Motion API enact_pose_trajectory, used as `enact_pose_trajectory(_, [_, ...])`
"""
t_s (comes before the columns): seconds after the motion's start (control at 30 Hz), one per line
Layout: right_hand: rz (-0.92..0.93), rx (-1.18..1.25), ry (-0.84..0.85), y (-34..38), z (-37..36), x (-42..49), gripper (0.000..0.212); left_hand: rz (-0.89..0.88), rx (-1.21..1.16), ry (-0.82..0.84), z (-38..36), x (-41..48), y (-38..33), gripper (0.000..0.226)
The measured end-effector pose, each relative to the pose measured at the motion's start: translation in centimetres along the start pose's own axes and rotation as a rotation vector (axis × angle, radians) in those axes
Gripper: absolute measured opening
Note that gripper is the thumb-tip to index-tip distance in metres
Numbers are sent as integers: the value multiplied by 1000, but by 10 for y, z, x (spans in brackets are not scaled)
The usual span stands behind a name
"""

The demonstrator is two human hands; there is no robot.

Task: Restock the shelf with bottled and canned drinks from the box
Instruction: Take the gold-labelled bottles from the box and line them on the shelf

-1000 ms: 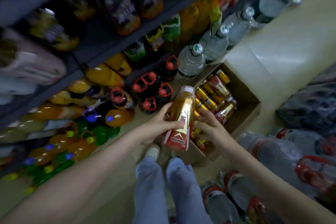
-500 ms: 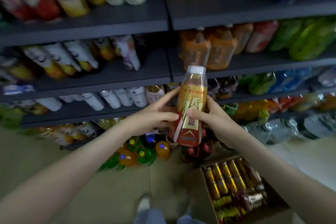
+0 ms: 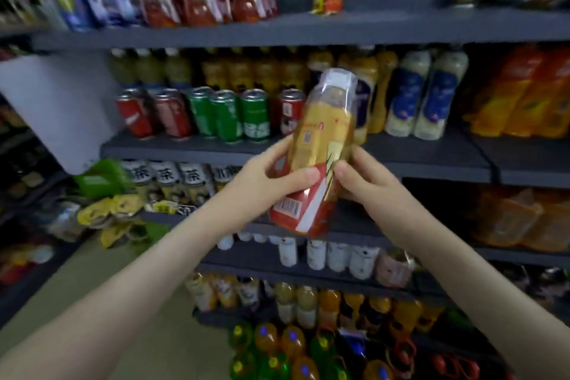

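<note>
Bottle (image 3: 324, 120) raised, tilted, btwn left hand (image 3: 271, 177), right hand (image 3: 367, 183)

Dark shelf (image 3: 416, 153): red, green cans (image 3: 256, 114); pale bottles (image 3: 439, 92) beside.

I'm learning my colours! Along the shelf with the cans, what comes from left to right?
Red cans, green cans, lone red can, golden bottle held in front, white bottles with blue labels, orange packs.
</note>
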State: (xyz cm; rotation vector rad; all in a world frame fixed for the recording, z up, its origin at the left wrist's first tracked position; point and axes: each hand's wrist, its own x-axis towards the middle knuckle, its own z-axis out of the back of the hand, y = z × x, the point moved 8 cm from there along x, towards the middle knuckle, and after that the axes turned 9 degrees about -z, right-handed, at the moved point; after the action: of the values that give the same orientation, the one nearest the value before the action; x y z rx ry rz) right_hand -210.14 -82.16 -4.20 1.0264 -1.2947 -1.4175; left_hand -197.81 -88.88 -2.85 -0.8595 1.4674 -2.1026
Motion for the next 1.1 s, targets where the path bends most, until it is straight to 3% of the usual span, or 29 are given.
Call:
enact_pose_trajectory(0.07, [61, -40, -96, 30, -15, 13, 24, -117, 203, -97, 39, 3, -26, 75])
enact_pose_trajectory(0.13, [124, -47, -108, 58, -28, 23, 26, -224, 398, -181, 62, 7, -54, 85])
enact_pose_trajectory(0.27, [189, 5, -107, 115, -45, 47, 90, -562, 1003, -467, 78, 12, -119, 89])
enact_pose_trajectory(0.37, [303, 35, -139, 160, -43, 69, 103, -705, 1234, -648, 80, 23, -152, 85])
enact_pose_trajectory(0.43, [370, 49, -139, 186, -39, 82, 104, -728, 1238, -667, 86, 34, -168, 84])
enact_pose_trajectory(0.53, [477, 59, -177, 217, -24, 103, 90, -708, 997, -511, 102, 58, -172, 80])
enact_pose_trajectory(0.6, [473, 75, -152, 227, -19, 125, 79, -654, 766, -378, 116, 78, -166, 76])
enact_pose_trajectory(0.7, [398, 144, -48, 232, -20, 160, 78, -555, 625, -330, 135, 103, -159, 76])
enact_pose_trajectory(0.93, [336, 23, 61, 247, -31, 213, 63, -526, 846, -560, 163, 146, -140, 81])
enact_pose_trajectory(1.1, [329, -62, -39, 246, -25, 240, 65, -543, 983, -635, 170, 167, -123, 79])
